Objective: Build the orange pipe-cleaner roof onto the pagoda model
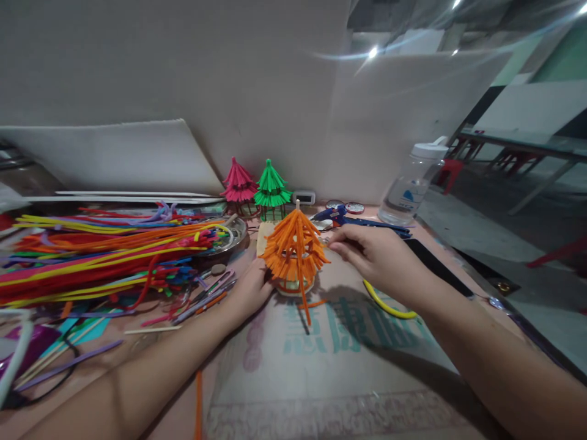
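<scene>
At the middle of the worktop (151, 360), on a printed cardboard sheet (321, 360), stands the orange model (296, 253), a small tiered roof of pipe-cleaner strands on a round base, with a pale stick poking up from its peak. One long orange strand hangs from it down onto the sheet.

The left hand (250, 290) lies against the lower left of the model's base. Its fingers pass behind the roof's fringe and are hidden, so I cannot tell whether they close round the base or only rest against it. The right hand (373, 256) reaches in from the right with its fingers drawn together, and its fingertips (334, 246) are just beside the roof's right edge. Whether a strand sits between them is too small to make out.

A yellow curved piece (387, 305) shows partly under the right wrist, the rest of it covered. Behind that hand lies a blue glue gun (348, 219), its rear part hidden by the knuckles. A pink model (238, 183) and a green model (272, 186) stand side by side at the back, their bases partly screened. To the left, a heap of pipe cleaners (101, 256) spreads over a metal dish (233, 235) and runs off the frame's edge. A clear bottle (413, 183) stands at the right rear, blurred by glare.
</scene>
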`<state>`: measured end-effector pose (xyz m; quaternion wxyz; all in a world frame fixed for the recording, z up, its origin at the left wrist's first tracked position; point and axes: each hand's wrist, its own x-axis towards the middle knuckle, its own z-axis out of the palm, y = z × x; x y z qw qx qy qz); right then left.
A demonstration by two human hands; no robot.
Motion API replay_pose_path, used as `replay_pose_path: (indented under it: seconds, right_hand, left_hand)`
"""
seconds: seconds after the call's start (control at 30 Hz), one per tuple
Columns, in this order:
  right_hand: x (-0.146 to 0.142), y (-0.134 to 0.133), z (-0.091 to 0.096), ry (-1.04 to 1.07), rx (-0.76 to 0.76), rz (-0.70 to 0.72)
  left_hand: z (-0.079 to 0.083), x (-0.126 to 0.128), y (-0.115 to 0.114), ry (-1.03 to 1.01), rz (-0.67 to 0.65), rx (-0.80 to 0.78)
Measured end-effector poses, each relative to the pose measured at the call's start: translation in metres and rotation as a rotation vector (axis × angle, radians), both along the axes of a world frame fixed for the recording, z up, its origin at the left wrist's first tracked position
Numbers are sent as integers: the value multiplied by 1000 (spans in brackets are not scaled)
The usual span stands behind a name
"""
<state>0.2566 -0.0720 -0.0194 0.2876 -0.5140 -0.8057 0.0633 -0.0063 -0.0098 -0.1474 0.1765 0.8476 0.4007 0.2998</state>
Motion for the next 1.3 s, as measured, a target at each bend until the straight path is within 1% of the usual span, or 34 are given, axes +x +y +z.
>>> replay_pose_path:
  seconds: [0.1,0.23,0.3,0.37,0.47,0.53,0.6,0.7,0.8,0.87,0.93,1.0,1.07,1.13,1.2,1.3]
  right_hand:
    - [26,0,-20,-12,-136,7]
    - [67,-3,-54,-207,-325,-31]
    - [85,-6,-69,-271,-372,-21]
    - [96,-8,-80,-308,-381,-30]
    - [101,-7,-87,-379,-363,-106]
    - [99,-5,-88,-437,-390,-163]
    - [95,-3,-89,-458,-421,-184]
    - [94,-2,-95,-362,-389,-210]
    - [102,-4,-100,-219,-367,-286]
    - [108,-8,-97,-120,-361,-316]
    - [113,-15,-88,3,-370,-274]
    - [115,-25,-74,117,-426,-155]
    - [114,-34,-57,173,-520,6]
    - [109,-40,-41,144,-601,159]
    - [104,-40,-28,80,-653,270]
    - [95,-33,-18,8,-697,335]
  left_hand:
    - [-5,-2,1,-14,8,0]
    - [-11,-3,2,-28,2,6]
    - [-12,-3,3,-28,-7,12]
    - [-12,-3,3,-26,-9,16]
    - [-11,-4,2,-28,-1,17]
    - [-10,-3,2,-36,4,17]
    - [-7,-2,2,-54,10,19]
    - [0,2,-1,-89,-3,18]
    - [7,5,-5,-115,-42,0]
    - [11,7,-8,-132,-49,-19]
    - [13,7,-9,-152,-55,-45]
    - [14,8,-9,-171,-65,-65]
    - [12,8,-9,-174,-74,-70]
    - [10,7,-7,-170,-69,-66]
    - [7,5,-6,-156,-60,-48]
    - [6,4,-4,-105,-43,-2]
